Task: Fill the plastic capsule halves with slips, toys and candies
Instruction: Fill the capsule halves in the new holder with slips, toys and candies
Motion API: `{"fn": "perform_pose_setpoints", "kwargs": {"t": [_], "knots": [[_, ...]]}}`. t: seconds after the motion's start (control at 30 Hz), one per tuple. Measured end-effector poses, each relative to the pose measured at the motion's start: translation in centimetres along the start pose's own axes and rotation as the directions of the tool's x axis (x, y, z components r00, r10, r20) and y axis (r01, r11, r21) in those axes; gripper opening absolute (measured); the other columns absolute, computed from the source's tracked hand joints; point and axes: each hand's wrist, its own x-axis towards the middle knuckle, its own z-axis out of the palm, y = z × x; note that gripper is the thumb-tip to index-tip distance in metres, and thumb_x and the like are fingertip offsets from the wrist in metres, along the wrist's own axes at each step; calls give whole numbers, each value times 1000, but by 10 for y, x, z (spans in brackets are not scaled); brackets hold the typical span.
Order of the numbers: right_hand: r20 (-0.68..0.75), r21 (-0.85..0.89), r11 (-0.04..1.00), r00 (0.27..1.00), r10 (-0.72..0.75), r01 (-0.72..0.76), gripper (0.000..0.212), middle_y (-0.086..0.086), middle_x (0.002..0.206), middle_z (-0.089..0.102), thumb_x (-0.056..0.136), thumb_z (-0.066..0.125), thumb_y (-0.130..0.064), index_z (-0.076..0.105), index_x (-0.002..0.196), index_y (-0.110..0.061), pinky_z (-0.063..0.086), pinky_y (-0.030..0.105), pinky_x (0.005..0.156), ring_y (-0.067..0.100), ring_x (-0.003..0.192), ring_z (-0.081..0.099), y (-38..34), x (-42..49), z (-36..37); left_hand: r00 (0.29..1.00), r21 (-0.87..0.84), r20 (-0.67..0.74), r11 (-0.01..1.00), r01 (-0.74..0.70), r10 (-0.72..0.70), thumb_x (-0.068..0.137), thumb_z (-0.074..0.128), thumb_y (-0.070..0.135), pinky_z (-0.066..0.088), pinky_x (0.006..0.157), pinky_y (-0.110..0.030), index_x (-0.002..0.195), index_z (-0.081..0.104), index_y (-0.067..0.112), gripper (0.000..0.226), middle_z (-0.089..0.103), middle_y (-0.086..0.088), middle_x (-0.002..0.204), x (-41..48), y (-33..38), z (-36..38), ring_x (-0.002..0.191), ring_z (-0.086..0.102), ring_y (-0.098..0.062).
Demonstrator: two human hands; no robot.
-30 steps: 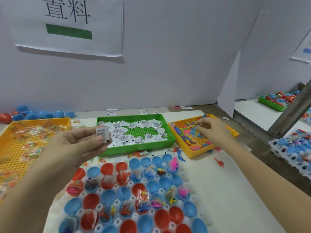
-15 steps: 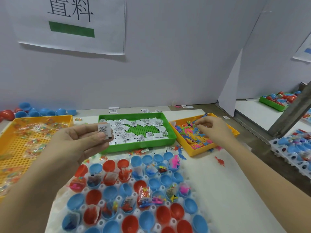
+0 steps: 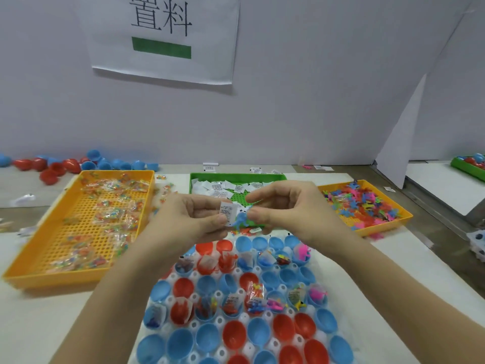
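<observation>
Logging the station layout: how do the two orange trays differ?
The left orange tray holds clear candy packets, thinly spread, leaving much perforated floor bare; the right orange tray holds coloured toys, densely piled, hiding most of its floor. Both are orange, perforated and flank the green tray.

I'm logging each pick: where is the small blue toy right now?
Head view, centre: the right hand pinches the blue toy beside the paper slip in the left hand, in front of the green tray, above the capsule halves.
</observation>
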Motion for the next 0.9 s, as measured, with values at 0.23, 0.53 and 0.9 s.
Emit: {"fn": "perform_pose_setpoints", "kwargs": {"t": [0.23,0.53,0.9], "knots": [[52,-126,992,998,26,-19,9,7,82,74,82,72,-6,73,91,-8,61,34,64,17,74,71,-2,14,15,994,129,106,992,-7,-7,85,69,1,58,64,-20,99,73,12,18,78,-7,86,-3,0,-4,81,75,-18],[52,-91,994,997,63,-58,4,6,83,71,84,71,-9,70,86,-13,59,29,58,15,72,71,-2,18,23,984,47,179,999,1,-9,80,71,2,57,62,-18,89,75,13,15,77,-11,87,0,0,-13,79,75,-19],[-57,-90,996,998,16,-21,5,4,82,73,86,69,-8,68,88,-12,60,29,59,15,74,71,-12,-2,43,987,324,-60,938,-122,150,82,77,6,58,88,-41,156,19,14,95,76,-9,91,-34,2,6,85,74,-19]]}}
